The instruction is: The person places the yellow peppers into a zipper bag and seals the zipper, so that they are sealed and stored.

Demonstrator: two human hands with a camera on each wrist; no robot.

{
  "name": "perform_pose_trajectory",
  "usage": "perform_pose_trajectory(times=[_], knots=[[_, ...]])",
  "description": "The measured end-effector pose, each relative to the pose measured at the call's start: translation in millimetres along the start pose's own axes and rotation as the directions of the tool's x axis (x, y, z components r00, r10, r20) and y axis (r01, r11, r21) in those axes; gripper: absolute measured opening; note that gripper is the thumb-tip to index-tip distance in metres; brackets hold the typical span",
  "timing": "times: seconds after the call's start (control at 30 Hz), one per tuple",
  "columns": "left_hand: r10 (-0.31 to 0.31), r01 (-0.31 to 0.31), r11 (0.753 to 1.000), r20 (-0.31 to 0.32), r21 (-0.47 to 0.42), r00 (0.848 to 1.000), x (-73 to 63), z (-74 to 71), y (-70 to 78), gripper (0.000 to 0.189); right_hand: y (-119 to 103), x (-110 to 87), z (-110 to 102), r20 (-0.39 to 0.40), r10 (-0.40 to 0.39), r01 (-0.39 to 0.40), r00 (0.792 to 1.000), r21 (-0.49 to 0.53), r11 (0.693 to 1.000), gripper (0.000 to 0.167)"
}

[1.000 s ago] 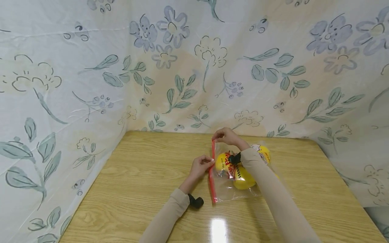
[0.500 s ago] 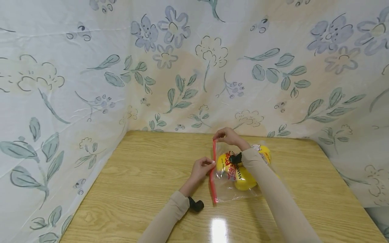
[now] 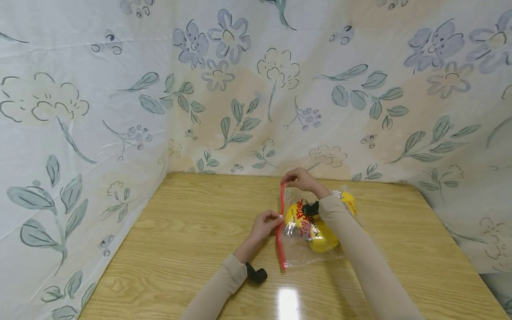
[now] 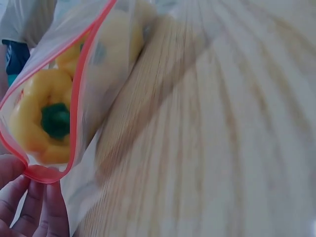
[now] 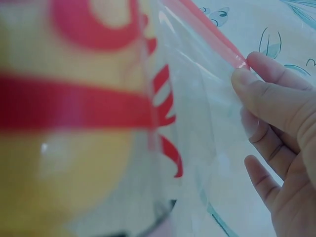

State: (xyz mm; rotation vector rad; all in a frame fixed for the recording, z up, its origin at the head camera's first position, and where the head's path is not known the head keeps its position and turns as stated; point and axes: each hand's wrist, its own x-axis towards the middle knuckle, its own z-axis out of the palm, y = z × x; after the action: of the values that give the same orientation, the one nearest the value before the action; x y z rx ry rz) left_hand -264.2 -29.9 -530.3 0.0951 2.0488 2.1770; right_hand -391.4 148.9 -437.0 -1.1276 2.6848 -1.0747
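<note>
A clear zip bag point(image 3: 296, 255) with a red zip edge point(image 3: 281, 249) and red printed lettering lies on the table. Yellow bell peppers point(image 4: 42, 113) are inside it; one shows its green stem through the parted mouth in the left wrist view. My left hand point(image 3: 264, 226) pinches the zip edge near its middle between thumb and fingers. At the far corner, my right hand point(image 3: 301, 180) pinches the end of the zip, its other fingers loosely bent in the right wrist view. My right forearm crosses above the bag and hides part of the peppers.
The wooden table point(image 3: 188, 222) extends around the bag on all sides. A floral cloth point(image 3: 240, 111) hangs behind the table and along its left and right sides. Black wrist mounts point(image 3: 256, 273) sit on both wrists.
My left hand has slid slightly toward me along the zip edge, still pinching it. The right hand keeps its hold on the far corner, nearly still.
</note>
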Motion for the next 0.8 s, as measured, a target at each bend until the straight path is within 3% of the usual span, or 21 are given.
perform_pose_trajectory(times=[0.17, 0.43, 0.8], knots=[[-0.022, 0.023, 0.999, 0.025, -0.022, 0.999, -6.6, 0.0, 5.4, 0.026, 1.4, 0.2, -0.8, 0.0, 0.011, -0.011, 1.0, -0.003, 1.0, 0.011], [-0.058, 0.06, 0.995, 0.039, -0.074, 0.998, -8.8, 1.2, 1.1, 0.023, -0.2, 0.0, -3.1, 0.0, 0.022, -0.022, 1.0, -0.002, 1.0, 0.011], [-0.063, 0.066, 0.996, 0.041, -0.063, 0.997, -15.2, 2.5, 0.8, 0.02, -0.9, 0.9, -4.8, 0.013, 0.031, -0.031, 0.999, -0.016, 0.999, 0.011]])
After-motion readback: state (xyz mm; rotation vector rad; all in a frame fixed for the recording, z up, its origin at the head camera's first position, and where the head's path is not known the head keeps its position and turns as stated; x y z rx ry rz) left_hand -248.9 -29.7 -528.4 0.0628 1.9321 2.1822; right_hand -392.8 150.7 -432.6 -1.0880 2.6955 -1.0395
